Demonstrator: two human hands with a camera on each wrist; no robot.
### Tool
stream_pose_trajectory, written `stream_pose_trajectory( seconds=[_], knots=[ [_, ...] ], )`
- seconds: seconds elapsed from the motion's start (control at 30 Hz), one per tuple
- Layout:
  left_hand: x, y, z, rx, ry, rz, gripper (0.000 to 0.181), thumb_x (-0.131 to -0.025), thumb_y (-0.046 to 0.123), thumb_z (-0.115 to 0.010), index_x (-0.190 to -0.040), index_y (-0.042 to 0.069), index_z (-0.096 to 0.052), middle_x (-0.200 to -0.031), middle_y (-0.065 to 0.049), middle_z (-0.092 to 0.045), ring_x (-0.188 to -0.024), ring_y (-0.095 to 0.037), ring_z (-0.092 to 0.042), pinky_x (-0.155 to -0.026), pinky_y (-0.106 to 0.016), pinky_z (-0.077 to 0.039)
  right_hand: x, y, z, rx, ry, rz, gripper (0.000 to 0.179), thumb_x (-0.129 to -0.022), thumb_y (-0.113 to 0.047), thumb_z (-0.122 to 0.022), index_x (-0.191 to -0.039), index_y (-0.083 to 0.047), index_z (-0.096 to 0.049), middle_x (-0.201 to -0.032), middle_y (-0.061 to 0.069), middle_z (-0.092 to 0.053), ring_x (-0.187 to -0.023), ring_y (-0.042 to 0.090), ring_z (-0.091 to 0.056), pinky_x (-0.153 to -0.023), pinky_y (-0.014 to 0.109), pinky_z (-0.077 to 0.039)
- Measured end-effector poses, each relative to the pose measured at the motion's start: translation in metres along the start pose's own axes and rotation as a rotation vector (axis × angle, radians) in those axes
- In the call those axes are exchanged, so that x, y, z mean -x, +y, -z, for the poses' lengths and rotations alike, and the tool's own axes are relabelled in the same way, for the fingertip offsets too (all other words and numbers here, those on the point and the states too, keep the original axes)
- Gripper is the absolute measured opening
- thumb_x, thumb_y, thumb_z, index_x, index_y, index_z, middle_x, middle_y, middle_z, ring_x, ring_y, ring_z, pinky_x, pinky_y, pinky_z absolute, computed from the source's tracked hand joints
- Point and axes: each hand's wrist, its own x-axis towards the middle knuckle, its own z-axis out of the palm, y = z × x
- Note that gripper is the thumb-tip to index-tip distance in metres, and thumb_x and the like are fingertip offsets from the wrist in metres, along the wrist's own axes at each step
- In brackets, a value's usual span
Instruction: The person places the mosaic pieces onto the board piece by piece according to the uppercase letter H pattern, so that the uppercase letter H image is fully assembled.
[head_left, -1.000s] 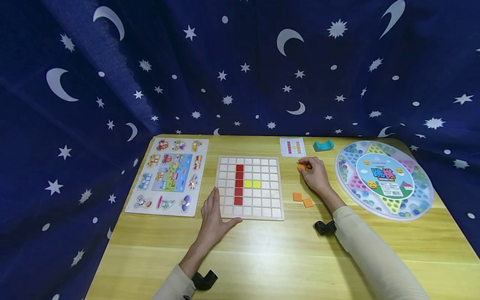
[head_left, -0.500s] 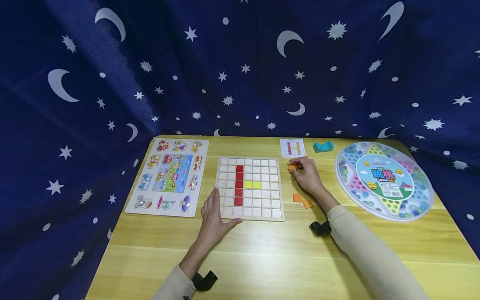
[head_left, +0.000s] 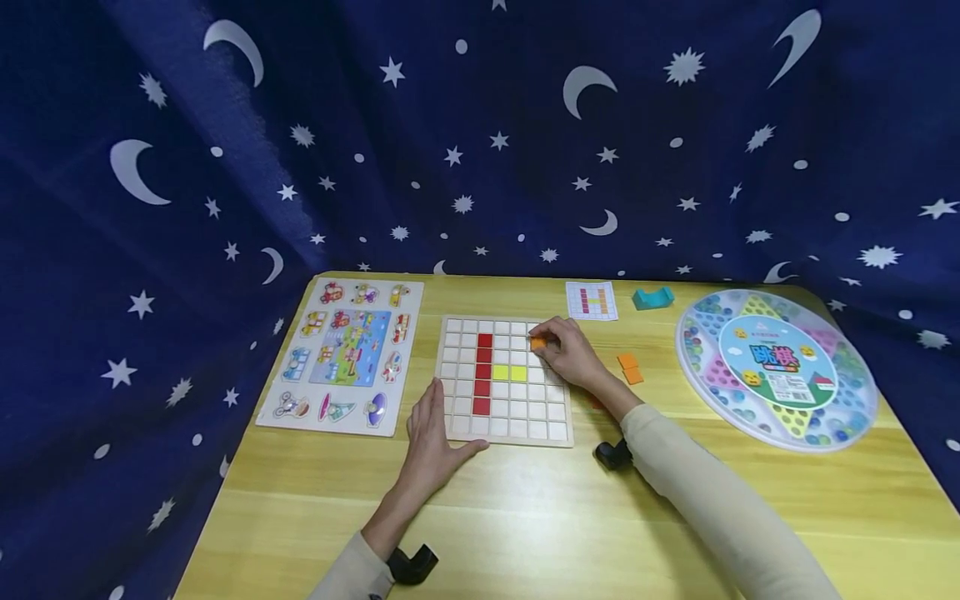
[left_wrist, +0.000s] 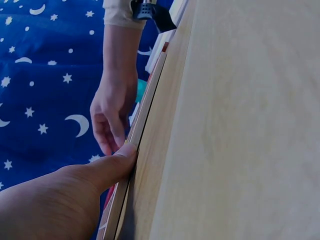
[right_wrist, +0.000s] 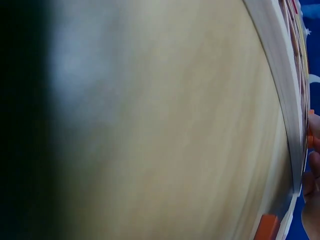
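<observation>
A wooden grid board lies mid-table, holding a column of red square tiles and two yellow tiles beside it. My left hand rests at its near left corner, fingers stretched along the side and thumb touching the front rim. Over the board's upper right cells, my right hand pinches an orange tile between thumb and fingers; whether it touches a cell I cannot tell. Loose orange tiles lie right of the board, one partly hidden by my right wrist.
Behind the board is a printed pattern card, with a teal curved block beside it. A picture puzzle board lies to the left, a round marble game box to the right. A starry curtain hangs behind the table.
My right hand has carried the orange tile leftward from the tabletop to over the board. Two loose orange tiles have come into sight from under it. My left hand has stayed in place.
</observation>
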Motion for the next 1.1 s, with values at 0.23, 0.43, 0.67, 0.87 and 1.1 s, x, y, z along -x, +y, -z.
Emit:
stream_pose_trajectory(
  seconds=[0.23,0.43,0.67,0.87,1.1],
  knots=[
    [-0.0002,-0.0009,-0.0008,-0.006,-0.012,0.007,0.125,-0.065,0.039,-0.091,-0.154,-0.004,-0.015,-0.156,-0.023,-0.022,-0.135,-0.04,-0.027,-0.105,-0.052,-0.019,-0.003,-0.0011,-0.0014,0.024,-0.023,-0.011,0.022,-0.091,-0.007,-0.067,-0.113,-0.009,-0.068,-0.112,0.004,-0.065,-0.096,0.021,-0.046,-0.082,0.035,-0.039],
    [0.0004,-0.0003,0.0009,-0.007,-0.007,0.011,0.124,-0.065,0.039,-0.091,-0.153,-0.005,-0.016,-0.156,-0.023,-0.023,-0.135,-0.04,-0.028,-0.104,-0.052,-0.02,-0.0061,-0.003,-0.0006,0.027,-0.025,0.009,0.02,-0.091,-0.007,-0.068,-0.11,-0.01,-0.069,-0.111,0.005,-0.066,-0.098,0.022,-0.05,-0.086,0.036,-0.042],
    [0.0008,-0.0007,0.0006,-0.008,0.001,0.009,0.124,-0.064,0.037,-0.091,-0.153,-0.005,-0.016,-0.155,-0.024,-0.023,-0.135,-0.04,-0.028,-0.104,-0.051,-0.02,-0.0082,-0.005,0.0001,0.048,-0.047,0.024,0.023,-0.09,-0.004,-0.067,-0.113,-0.007,-0.068,-0.112,0.008,-0.064,-0.103,0.025,-0.053,-0.089,0.041,-0.043],
    [0.0005,-0.0005,-0.0008,-0.003,-0.008,0.015,0.125,-0.065,0.037,-0.091,-0.154,-0.005,-0.015,-0.156,-0.024,-0.022,-0.136,-0.041,-0.026,-0.105,-0.052,-0.02,-0.0083,-0.0037,0.0023,0.087,-0.061,0.026,0.021,-0.091,-0.006,-0.067,-0.112,-0.004,-0.069,-0.112,0.011,-0.061,-0.105,0.028,-0.052,-0.092,0.043,-0.043],
    [0.0,0.0001,-0.0012,-0.006,-0.012,0.017,0.125,-0.065,0.037,-0.091,-0.154,-0.005,-0.015,-0.156,-0.024,-0.022,-0.136,-0.041,-0.026,-0.104,-0.052,-0.02,-0.0092,0.0006,0.0052,0.084,-0.088,0.012,0.019,-0.091,-0.007,-0.068,-0.11,-0.003,-0.07,-0.11,0.011,-0.059,-0.103,0.027,-0.051,-0.09,0.042,-0.043]
  ],
)
